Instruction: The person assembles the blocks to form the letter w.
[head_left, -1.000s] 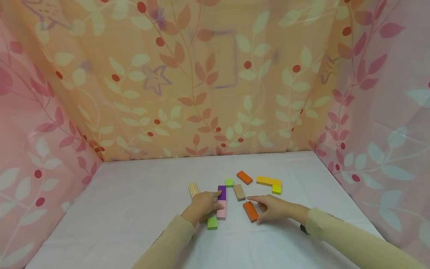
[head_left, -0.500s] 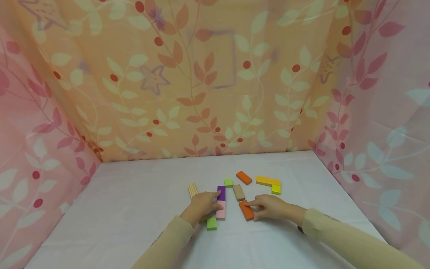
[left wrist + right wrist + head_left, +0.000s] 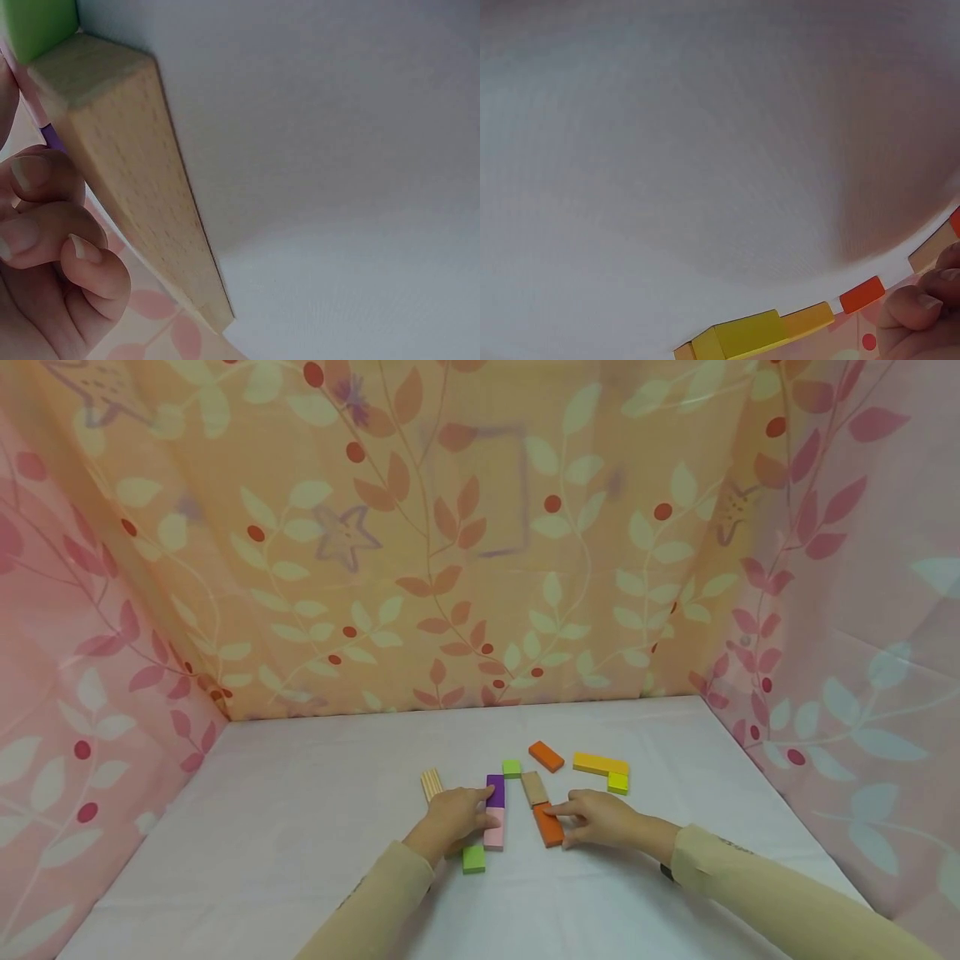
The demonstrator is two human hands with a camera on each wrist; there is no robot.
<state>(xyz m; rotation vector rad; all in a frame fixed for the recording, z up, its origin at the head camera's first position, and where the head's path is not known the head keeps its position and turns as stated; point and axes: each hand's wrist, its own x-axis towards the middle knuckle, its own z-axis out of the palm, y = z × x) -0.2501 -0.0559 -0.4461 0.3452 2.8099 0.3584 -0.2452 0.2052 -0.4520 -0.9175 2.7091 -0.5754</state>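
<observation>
My left hand touches the purple block with its index fingertip and the pink block with its thumb. These two blocks lie end to end. In the left wrist view the other fingers are curled beside a long plain wooden block, which meets a green block. My right hand holds an orange block, index finger on its far end and thumb at its near right side. That far end meets a natural wood block.
A small green block lies beyond the purple one. Farther right are another orange block, a long yellow block and a small bright yellow block. Light wooden strips show past my left hand. Patterned cloth walls the white surface.
My right hand has taken hold of the near orange block and slid it left and away, turning it in line with the natural wood block. My left hand has kept its place.
</observation>
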